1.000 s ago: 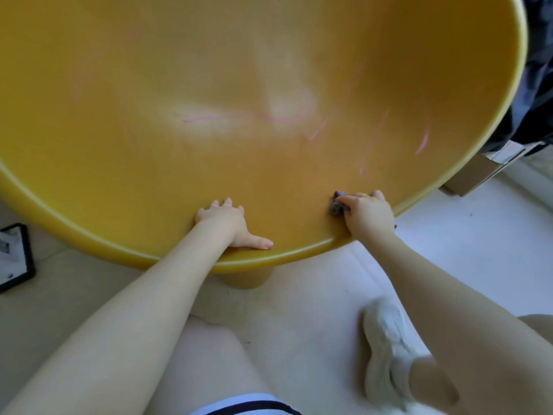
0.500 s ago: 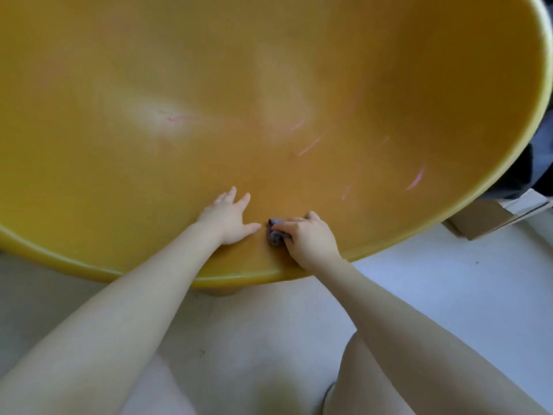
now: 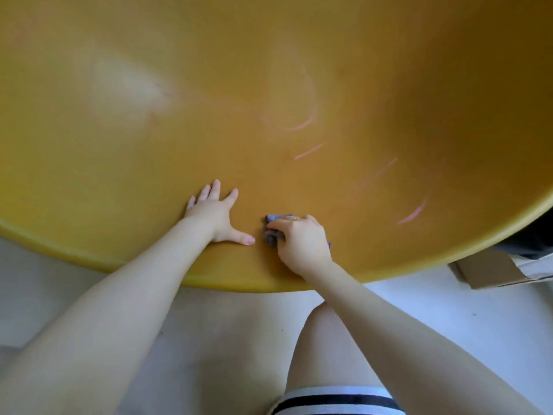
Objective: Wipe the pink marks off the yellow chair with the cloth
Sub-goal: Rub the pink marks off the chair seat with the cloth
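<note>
The left hand [image 3: 216, 215] lies flat, fingers spread, on the yellow chair [image 3: 149, 163], likely to steady it. The right hand [image 3: 302, 242], fingers curled, presses the bunched cloth [image 3: 270, 232] near the front rim, short of the pink marks [image 3: 309, 151].

Big round yellow chair [image 3: 209, 130], smooth and shiny, filling the top of the view. Thin pink marks [image 3: 309, 151] near the middle, more toward 3 o'clock by the rim, a faint one at 10 o'clock. Small grey cloth [image 3: 271, 232], bunched up, pressed on the chair near the rim at 6 o'clock.
</note>
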### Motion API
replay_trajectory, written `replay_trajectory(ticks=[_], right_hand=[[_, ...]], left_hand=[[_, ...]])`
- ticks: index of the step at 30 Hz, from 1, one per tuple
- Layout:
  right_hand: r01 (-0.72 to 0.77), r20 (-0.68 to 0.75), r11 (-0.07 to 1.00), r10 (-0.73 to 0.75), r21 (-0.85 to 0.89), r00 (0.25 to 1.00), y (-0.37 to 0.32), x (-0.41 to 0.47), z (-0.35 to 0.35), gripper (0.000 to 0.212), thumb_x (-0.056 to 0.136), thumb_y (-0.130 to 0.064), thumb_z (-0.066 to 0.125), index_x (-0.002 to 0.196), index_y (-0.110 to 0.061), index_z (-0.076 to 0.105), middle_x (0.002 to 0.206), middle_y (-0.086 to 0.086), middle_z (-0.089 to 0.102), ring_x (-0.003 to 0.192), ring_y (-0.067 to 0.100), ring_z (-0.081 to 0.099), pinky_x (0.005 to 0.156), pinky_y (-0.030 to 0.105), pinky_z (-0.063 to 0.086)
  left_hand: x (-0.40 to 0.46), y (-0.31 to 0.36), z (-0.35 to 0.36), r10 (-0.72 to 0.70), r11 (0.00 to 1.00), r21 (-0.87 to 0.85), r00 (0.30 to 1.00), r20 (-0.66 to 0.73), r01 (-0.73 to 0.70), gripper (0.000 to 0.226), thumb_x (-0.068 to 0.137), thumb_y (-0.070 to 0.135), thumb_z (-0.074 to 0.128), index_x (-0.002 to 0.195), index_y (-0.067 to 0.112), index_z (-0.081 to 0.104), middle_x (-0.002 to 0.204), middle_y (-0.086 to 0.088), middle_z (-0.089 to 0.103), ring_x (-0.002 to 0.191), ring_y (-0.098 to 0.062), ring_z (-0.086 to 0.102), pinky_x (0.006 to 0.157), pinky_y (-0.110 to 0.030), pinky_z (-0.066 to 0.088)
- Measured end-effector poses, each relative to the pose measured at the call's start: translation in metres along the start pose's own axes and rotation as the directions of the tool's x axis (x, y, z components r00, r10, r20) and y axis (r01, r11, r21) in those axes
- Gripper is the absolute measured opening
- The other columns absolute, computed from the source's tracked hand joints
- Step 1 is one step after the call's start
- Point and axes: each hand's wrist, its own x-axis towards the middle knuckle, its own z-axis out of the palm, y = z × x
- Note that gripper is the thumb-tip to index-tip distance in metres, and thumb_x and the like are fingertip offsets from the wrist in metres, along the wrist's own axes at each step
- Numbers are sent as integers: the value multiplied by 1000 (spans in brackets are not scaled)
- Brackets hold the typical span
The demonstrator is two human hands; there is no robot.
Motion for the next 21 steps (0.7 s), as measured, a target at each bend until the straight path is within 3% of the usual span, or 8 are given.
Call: replay_trajectory(ticks=[2,5,9,12,15,17,19,21], right_hand=[[100,-28,994,-99,53,995,0,-1,1,31,68,-2,43,74,-13,71,85,4,73,57,20,38,63,26,32],[171,94,985,-167,-32,981,31,17,-9,32,84,-3,44,96,-19,69,118,-5,65,85,27,52,76,30,33],[-200,-19,980,200,-16,980,71,58,-28,28,90,-11,45,103,-21,67,114,3,64,101,30,56,74,29,37],[-239,-26,971,238,-18,971,64,66,-18,30,86,-8,42,100,-22,66,114,2,62,98,31,52,73,32,45],[-26,40,998,24,53,999,30,49,-2,27,83,-8,49,91,-23,70,114,-1,64,98,29,56,78,28,41],[165,40,980,-171,112,984,12,37,8,26,76,-4,53,85,-18,73,106,5,68,84,33,58,72,27,35],[261,14,955,-266,137,964,11,41,14,25,75,-7,50,79,-17,73,92,7,69,64,30,51,65,29,42],[338,9,939,-340,66,941,21,62,19,27,81,-14,45,81,-19,72,96,6,67,67,30,50,64,32,44]], left_hand=[[0,2,0,-9,1000,-5,1000,3,9,122,61,74,63,149,31,-8,155,-8,-22,144,-24,-12,118,-43,2],[0,4,0,-30,999,-20,1000,5,30,120,62,73,64,148,32,-9,155,-6,-23,144,-23,-13,118,-42,1],[1,3,3,-36,999,-28,999,0,36,118,62,73,63,148,34,-9,154,-4,-24,144,-21,-14,118,-40,0],[3,3,1,-50,998,-38,999,6,50,120,61,72,65,148,35,-9,154,-3,-25,144,-20,-15,117,-39,0],[1,6,-2,-51,998,-23,999,8,51,120,60,72,66,148,35,-7,155,-2,-23,144,-21,-12,117,-39,2],[1,3,-6,-34,999,5,999,-4,34,118,60,73,65,149,35,-3,156,-1,-18,145,-22,-8,116,-39,6],[3,-4,-11,4,1000,27,1000,-15,-3,112,62,73,63,149,34,4,158,1,-10,145,-23,-2,115,-40,12],[6,-12,-17,56,996,67,997,-48,-53,106,65,70,63,149,31,10,157,1,2,143,-23,8,113,-39,19]])
